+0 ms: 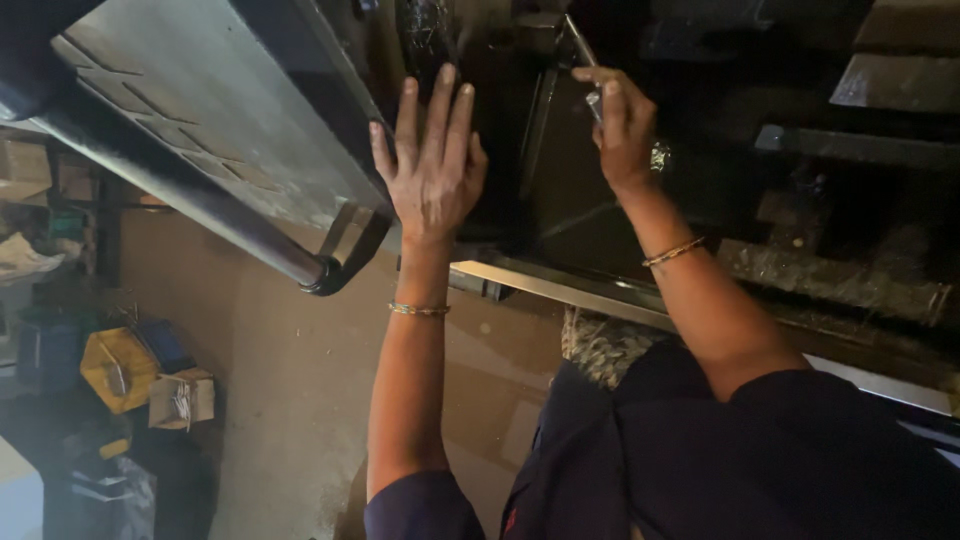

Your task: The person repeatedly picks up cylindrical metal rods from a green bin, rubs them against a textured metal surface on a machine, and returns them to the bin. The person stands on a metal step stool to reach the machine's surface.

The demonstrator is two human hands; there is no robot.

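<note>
My left hand [430,165] is spread flat, fingers apart, against the edge of a large grey metal panel [200,110] that slopes up to the left. My right hand [620,125] is closed around a slim metal tool [583,60] that points up into a dark cavity of the machine [560,190]. Both wrists carry thin bangles. What the tool's tip touches is hidden in the dark.
A bright metal rail [560,290] runs across below the cavity. On the brown floor at the left stand a yellow container [118,368], a small cardboard box [182,398] and other clutter. Dark machine parts [850,150] fill the upper right. My dark-clothed knees occupy the lower right.
</note>
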